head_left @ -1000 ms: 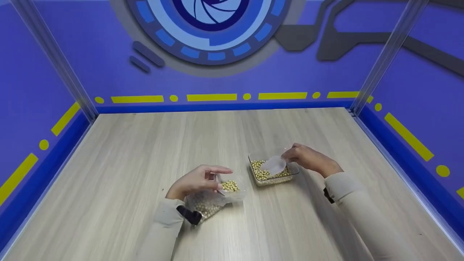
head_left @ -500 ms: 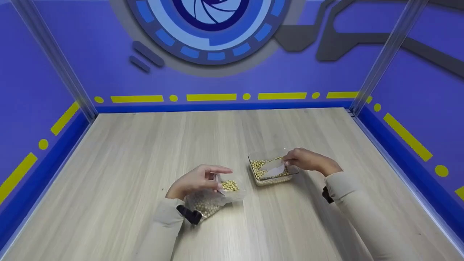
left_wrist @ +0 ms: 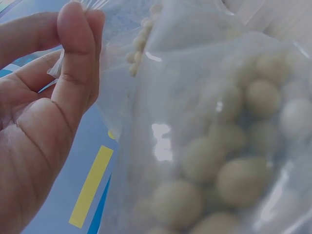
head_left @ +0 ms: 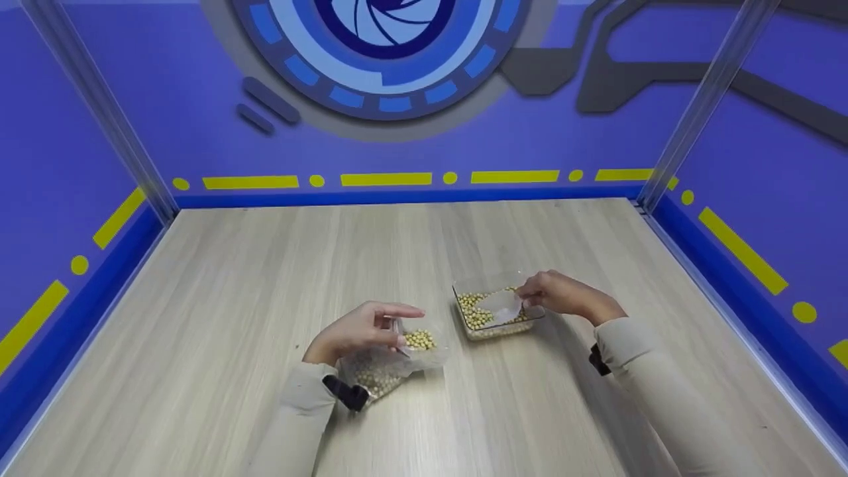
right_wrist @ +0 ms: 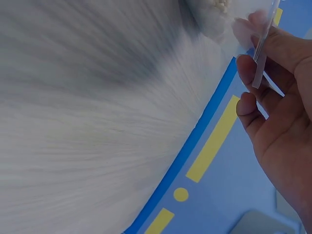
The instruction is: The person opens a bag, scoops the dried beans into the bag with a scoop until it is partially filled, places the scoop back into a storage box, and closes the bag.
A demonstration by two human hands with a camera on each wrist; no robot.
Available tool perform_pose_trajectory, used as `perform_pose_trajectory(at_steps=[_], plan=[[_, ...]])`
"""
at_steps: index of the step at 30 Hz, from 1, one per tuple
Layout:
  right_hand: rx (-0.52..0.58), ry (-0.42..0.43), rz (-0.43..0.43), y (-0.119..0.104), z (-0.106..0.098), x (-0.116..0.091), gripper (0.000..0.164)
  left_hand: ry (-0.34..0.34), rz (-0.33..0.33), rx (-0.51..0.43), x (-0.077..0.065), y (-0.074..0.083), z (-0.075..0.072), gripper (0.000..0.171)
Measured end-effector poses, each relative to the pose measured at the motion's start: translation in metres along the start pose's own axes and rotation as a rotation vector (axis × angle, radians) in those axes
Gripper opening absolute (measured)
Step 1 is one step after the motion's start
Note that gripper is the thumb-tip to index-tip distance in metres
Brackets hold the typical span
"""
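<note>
My left hand (head_left: pixel 361 331) pinches the upper edge of a clear plastic bag (head_left: pixel 427 360) that holds many round, pale yellow soybeans (head_left: pixel 419 340). The bag's mouth faces right, and its body lies partly under my left wrist. In the left wrist view the bag (left_wrist: pixel 209 146) bulges with beans beside my thumb and fingers. To its right stands a clear rectangular container (head_left: pixel 500 332) with a layer of the same beans. A translucent whitish scoop (head_left: pixel 501 305) rests in or just over those beans. My right hand (head_left: pixel 563 293) grips its handle end at the container's right rim.
Both things stand on a light wood-grain table (head_left: pixel 298 258). A blue wall (head_left: pixel 411 159) with yellow dashes rises behind it, and further blue panels flank the sides. Black straps (head_left: pixel 346 392) circle the sleeved wrists.
My right hand has dipped slightly. The scoop has tilted and sunk lower in the container, then turned a little back up. My left hand and the bag stay where they were.
</note>
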State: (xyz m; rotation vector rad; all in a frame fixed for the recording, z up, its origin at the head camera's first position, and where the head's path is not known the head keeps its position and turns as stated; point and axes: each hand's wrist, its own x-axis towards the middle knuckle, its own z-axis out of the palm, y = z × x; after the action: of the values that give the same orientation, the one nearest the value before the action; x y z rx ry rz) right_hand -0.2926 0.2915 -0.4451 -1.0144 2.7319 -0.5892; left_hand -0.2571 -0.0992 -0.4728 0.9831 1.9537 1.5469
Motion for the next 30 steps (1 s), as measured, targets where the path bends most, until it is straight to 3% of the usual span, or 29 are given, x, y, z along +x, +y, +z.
perform_pose_trajectory(at_steps=[15, 30], plan=[[0.011, 0.142, -0.047, 0.009, 0.007, -0.002, 0.025, -0.010, 0.005, -0.036, 0.000, -0.002, 0.000, 0.051], [0.096, 0.165, -0.011, 0.012, 0.007, -0.003, 0.025, 0.001, -0.003, -0.034, -0.001, -0.001, 0.000, 0.052]])
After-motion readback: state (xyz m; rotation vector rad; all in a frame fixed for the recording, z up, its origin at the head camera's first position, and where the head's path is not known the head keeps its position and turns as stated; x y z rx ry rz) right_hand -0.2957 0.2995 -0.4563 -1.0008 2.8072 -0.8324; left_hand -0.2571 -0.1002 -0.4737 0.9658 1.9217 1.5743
